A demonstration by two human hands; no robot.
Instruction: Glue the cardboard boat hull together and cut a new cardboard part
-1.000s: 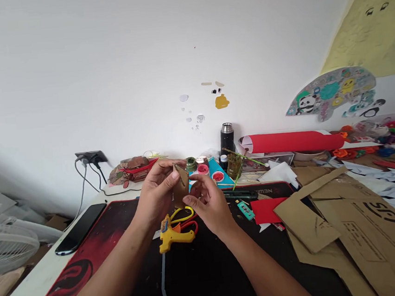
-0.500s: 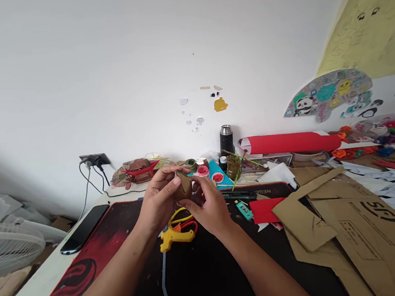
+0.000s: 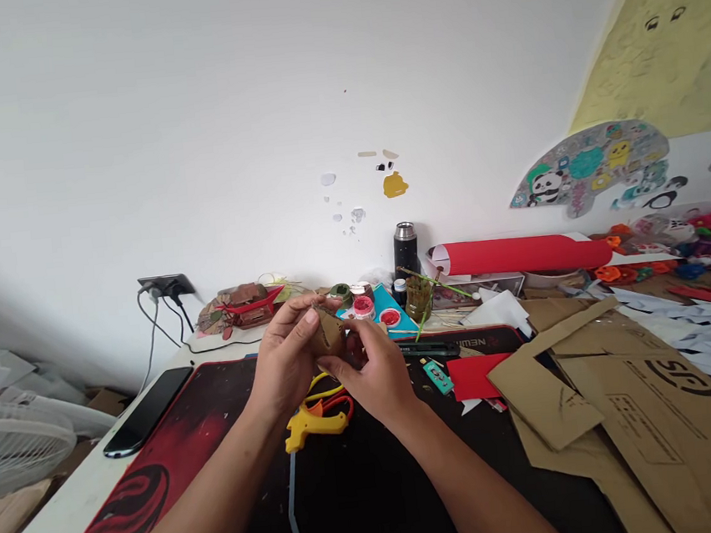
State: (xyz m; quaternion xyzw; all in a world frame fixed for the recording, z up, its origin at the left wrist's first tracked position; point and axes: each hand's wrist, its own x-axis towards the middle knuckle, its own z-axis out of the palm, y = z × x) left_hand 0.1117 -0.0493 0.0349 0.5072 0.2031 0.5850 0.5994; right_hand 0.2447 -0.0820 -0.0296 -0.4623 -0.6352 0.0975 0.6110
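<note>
A small piece of brown cardboard (image 3: pixel 330 333), bent or curved, is held up above the mat between both hands. My left hand (image 3: pixel 285 355) grips its left side, thumb on the face turned toward me and fingers behind. On the right side, my right hand (image 3: pixel 372 364) pinches the lower edge with thumb and fingers. Part of the piece is hidden by the fingers. Below the hands lies a yellow glue gun (image 3: pixel 314 425), a grey cord or stick running from it toward the front edge. Scissors with yellow and red handles (image 3: pixel 342 402) lie partly behind it.
A black and red desk mat (image 3: pixel 365 492) covers the table. Cardboard sheets (image 3: pixel 664 404) and red paper (image 3: pixel 476 376) lie right; a phone (image 3: pixel 149 412) lies left. Behind stand open paint jars (image 3: pixel 364 307), a black thermos (image 3: pixel 405 249) and a red paper roll (image 3: pixel 524 255). A fan (image 3: pixel 17 446) is far left.
Both hands keep their hold on the cardboard piece, which looks slightly turned. The whole view has shifted a little; the things on the table stay in place.
</note>
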